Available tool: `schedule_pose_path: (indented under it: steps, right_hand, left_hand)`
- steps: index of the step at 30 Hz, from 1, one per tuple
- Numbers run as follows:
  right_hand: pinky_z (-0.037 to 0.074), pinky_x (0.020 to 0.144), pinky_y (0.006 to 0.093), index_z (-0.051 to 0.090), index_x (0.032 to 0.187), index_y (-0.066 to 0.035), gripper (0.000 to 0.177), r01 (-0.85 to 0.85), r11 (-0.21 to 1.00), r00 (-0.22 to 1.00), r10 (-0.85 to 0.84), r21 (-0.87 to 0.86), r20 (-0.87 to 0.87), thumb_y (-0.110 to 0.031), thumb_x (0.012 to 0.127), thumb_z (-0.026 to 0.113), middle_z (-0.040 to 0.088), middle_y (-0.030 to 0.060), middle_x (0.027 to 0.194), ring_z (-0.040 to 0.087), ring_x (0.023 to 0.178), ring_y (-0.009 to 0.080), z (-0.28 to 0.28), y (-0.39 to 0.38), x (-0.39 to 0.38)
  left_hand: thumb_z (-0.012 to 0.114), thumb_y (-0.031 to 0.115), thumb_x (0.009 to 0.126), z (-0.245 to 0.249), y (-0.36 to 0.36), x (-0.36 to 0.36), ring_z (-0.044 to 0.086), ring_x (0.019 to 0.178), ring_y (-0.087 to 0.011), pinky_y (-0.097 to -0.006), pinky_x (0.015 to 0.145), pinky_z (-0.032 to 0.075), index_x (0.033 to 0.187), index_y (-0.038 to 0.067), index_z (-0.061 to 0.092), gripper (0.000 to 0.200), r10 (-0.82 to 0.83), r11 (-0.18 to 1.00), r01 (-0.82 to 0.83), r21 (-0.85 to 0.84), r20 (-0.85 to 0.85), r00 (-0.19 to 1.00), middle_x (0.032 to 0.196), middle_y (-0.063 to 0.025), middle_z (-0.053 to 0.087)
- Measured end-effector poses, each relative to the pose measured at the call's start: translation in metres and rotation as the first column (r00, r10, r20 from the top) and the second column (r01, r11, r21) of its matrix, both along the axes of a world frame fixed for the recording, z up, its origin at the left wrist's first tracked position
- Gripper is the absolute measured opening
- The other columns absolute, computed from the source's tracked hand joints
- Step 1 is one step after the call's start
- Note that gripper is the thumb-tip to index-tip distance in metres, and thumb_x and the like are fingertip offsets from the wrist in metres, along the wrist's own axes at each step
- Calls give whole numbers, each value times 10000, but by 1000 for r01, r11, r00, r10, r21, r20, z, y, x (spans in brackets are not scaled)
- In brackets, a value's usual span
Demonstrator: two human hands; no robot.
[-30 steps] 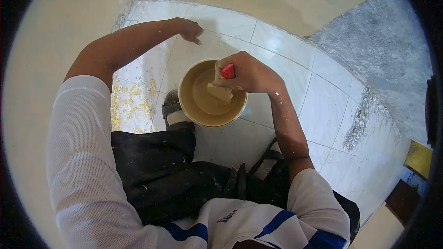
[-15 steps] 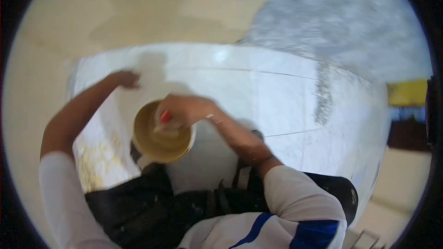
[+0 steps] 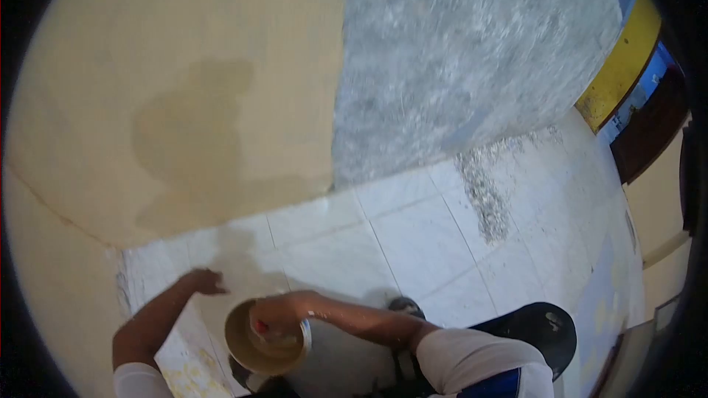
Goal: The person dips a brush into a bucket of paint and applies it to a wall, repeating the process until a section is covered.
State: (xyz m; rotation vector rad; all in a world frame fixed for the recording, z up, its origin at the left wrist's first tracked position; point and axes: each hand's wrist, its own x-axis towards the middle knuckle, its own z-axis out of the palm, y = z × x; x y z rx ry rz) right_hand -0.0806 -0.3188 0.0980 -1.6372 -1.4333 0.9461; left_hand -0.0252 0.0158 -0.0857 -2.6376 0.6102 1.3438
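My right hand (image 3: pixel 277 311) reaches into a cream bucket (image 3: pixel 242 346), its fingers closed on a tool with a red handle (image 3: pixel 261 326). The tool's lower part is down in the bucket and hard to make out. Just above and left of the bucket is my left hand (image 3: pixel 205 281), over the floor and touching nothing visible. Its fingers look loosely extended. The bucket stands between my legs on white floor tiles (image 3: pixel 332 258).
A beige wall (image 3: pixel 280 66) rises ahead, with a rough grey patch (image 3: pixel 472 51) on its right. Pale debris (image 3: pixel 487 206) lies along the floor below it. Yellowish splatters (image 3: pixel 195 376) mark the lower left floor. Dark furniture (image 3: pixel 649 129) stands at the far right.
The view has tilted up toward the wall, so the bucket and both hands now appear lower. My right hand still grips the red-handled tool in the bucket.
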Motion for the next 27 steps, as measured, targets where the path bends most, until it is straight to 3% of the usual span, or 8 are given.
schedule_pose_path:
  steps: [1,3,6,16,20,23,24,27]
  right_hand:
    - [461,593,374,649,729,-38,85,-12,997,1000,12,-75,-13,-118,744,676,659,114,696,575,604,214,5,0,4]
    - [454,571,370,649,742,-31,95,-32,973,998,19,-228,-60,-119,758,684,651,102,679,574,600,196,15,-4,5]
    - [444,544,370,647,748,-23,128,-53,996,998,49,-75,-50,-133,774,708,632,89,656,568,594,179,16,-5,6]
    - [470,652,347,670,822,-14,173,13,1000,1000,-13,-8,-15,-180,808,716,660,120,733,586,660,215,-1,-5,17]
    - [463,670,331,639,816,5,162,42,967,977,13,252,-212,-148,848,679,644,98,726,569,676,179,14,-28,22]
    - [459,664,329,621,813,11,147,-11,987,981,42,158,-192,-124,849,668,625,85,703,563,681,170,44,-42,19]
    - [451,642,320,605,796,8,149,-68,998,978,66,-3,-198,-116,862,653,603,65,684,549,666,145,73,-48,17]
    - [439,615,311,600,781,-2,187,-11,945,977,79,328,-196,-147,888,646,585,46,670,531,631,126,48,-35,15]
  left_hand:
    - [474,769,830,-15,13,8,501,1263,-378,-474,1074,373,1315,77,549,849,-23,999,22,-26,-9,1000,1367,-165,543]
    - [469,769,834,36,-21,7,520,1240,-384,-481,1057,390,1312,69,549,851,4,1000,-3,30,-10,1000,1351,-160,558]
    - [466,767,835,44,-34,10,547,1207,-384,-476,1033,412,1297,38,548,867,-26,999,27,36,-6,1000,1297,-185,590]
    - [451,684,896,40,-58,24,585,1135,-406,-485,990,443,1236,11,569,763,-89,992,93,-87,55,995,1213,-223,625]
    - [443,666,914,23,-45,27,591,1112,-412,-500,965,450,1204,31,568,709,-92,990,97,-107,49,995,1186,-215,631]
    - [439,661,921,29,-46,23,596,1100,-410,-505,947,457,1190,43,567,686,-88,990,93,-106,44,995,1160,-218,638]
    - [438,662,921,31,-48,22,597,1098,-408,-505,943,459,1189,44,567,686,-88,990,91,-110,37,995,1153,-223,640]
    - [441,663,921,32,-59,21,594,1103,-408,-506,940,459,1186,37,568,692,-131,989,132,-70,15,991,1169,-220,634]
